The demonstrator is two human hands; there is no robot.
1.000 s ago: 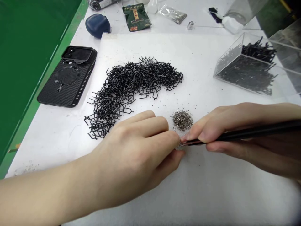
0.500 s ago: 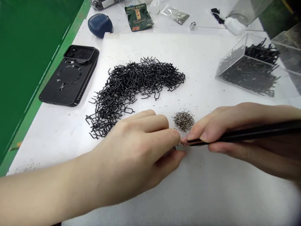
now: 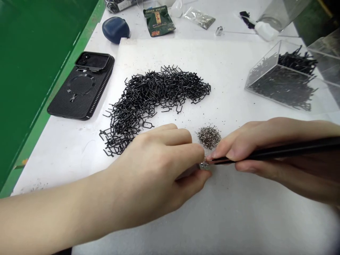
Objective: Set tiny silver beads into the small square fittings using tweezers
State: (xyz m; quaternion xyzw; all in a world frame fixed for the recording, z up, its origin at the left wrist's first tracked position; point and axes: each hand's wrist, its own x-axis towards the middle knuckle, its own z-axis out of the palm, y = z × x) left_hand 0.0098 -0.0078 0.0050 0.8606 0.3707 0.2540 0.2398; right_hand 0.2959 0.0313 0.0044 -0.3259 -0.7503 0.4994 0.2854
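Note:
My left hand (image 3: 156,173) rests on the white foam sheet (image 3: 233,212), thumb and forefinger pinched on a tiny part that is mostly hidden. My right hand (image 3: 268,152) grips black tweezers (image 3: 276,153) whose tips meet a small shiny piece (image 3: 204,165) at my left fingertips. Just behind the fingertips lies a small heap of tiny silvery pieces (image 3: 209,136). Further back a large curved pile of black bent wire clips (image 3: 154,95) spreads across the sheet.
A clear box of black clips (image 3: 285,83) stands at the right. A phone in a black case (image 3: 82,86) lies at the left beside a green edge (image 3: 47,102). A dark blue case (image 3: 115,29), a green packet (image 3: 158,21) and small bags lie at the back.
Both hands stay joined at the tweezer tips. The view has shifted slightly, so everything on the table sits a little lower and to the right.

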